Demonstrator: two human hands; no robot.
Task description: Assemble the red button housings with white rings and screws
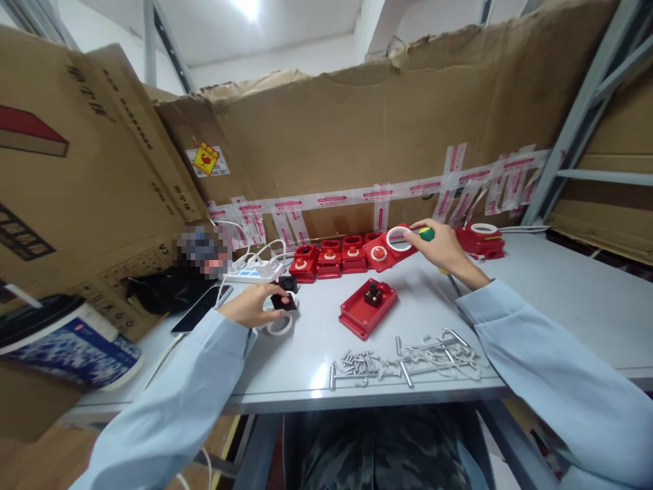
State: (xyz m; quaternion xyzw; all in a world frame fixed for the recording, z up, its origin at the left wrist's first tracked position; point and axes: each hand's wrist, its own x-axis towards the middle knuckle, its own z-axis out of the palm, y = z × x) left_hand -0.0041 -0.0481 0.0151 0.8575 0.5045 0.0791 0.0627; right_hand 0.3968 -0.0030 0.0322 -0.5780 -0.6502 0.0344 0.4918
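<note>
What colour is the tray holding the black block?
The tray is red, clearest in the head view.

I can pass between my left hand (249, 305) and the red base (363, 317), but screws (357, 363) block the base's near side.

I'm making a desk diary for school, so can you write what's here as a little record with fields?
Left hand: holding a black part
Right hand: touching a white ring, with a green handle end beside it
Middle: red base with a black block on it
Back: row of red boxes
Front: small metal pieces
Left side: phone, patterned cup
</note>
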